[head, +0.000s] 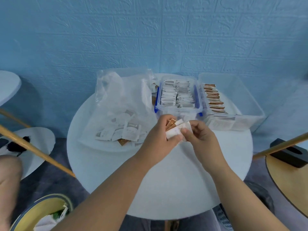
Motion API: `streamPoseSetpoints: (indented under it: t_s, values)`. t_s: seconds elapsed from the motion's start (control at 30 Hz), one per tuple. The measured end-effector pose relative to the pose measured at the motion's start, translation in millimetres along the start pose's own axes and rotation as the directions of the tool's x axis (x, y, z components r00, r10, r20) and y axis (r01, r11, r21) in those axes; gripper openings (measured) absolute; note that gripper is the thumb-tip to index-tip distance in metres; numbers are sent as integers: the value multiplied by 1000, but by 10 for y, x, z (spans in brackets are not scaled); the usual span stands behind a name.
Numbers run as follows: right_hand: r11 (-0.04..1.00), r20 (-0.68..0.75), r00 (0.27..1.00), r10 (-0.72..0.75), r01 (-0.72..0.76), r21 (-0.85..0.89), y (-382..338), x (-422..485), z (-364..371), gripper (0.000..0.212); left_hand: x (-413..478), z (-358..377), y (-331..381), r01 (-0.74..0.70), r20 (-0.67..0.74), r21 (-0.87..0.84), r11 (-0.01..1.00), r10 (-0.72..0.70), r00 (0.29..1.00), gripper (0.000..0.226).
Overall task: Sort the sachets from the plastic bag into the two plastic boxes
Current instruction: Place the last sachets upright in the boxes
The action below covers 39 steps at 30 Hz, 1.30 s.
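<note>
Gripping sachet bunch (172,122) w/ left hand (158,140), fingers (166,118) curled; right hand (202,139) fingers pinch 1 white sachet (175,131).

Fingers of left grip (158,137) and right grip (200,135) are covering most of the sachet bundle (175,131); count not readable. Plastic bag (116,97) film is hazing the loose sachets (130,130) inside, print blurring out. Frosted front wall of the right box (241,121) is clouding what sits behind it. Frame edge is cutting off the yellow bowl (41,212), the wooden board (291,177) and a blurred shape (8,177) at left, unidentifiable. Forearms are hiding part of the desk (175,180).
</note>
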State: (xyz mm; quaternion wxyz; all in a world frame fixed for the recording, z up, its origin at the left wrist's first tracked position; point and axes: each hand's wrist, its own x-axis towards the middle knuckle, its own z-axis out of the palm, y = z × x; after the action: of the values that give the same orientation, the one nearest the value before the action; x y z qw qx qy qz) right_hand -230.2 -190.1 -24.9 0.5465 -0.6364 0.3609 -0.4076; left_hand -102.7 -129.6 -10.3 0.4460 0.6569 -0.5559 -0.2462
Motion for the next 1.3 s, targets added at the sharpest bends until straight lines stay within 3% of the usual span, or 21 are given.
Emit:
streamPoseSetpoints:
  t_s: [0.13,0.23,0.33,0.53,0.7,0.93,1.07,1.2,1.3]
  values:
    - [996,10,1000,-9,9,-91,61,-64,-167,35,7,111,-11,-19,-62,76,997,24,998,32]
    - [988,78,997,-4,16,-154,102,-106,-231,30,-11,207,-44,-52,-13,101,994,53,998,20]
    - [993,142,989,29,-12,-117,140,-128,-210,29,-43,299,-129,-82,32,123,989,78,996,25]
    - [968,183,983,23,24,-249,146,-119,-176,27,-104,318,-284,-64,-67,256,964,84,994,28]
    - [943,100,995,15,20,-333,135,-73,-208,22,-121,328,-275,-103,-21,360,927,119,993,34]
    - [960,30,1000,-2,10,-280,98,-37,-269,18,-126,386,-247,-48,-86,223,974,69,994,29]
    - [949,186,983,11,48,-313,116,-66,-349,19,-131,421,-285,-107,-75,312,944,136,988,30]
    - [854,401,916,12,199,-480,170,-94,-392,33,-137,417,-314,-156,-58,376,913,192,980,32]
    - [810,409,911,-60,283,-514,179,-73,-394,34,-143,387,-296,-138,-53,358,923,168,984,31]
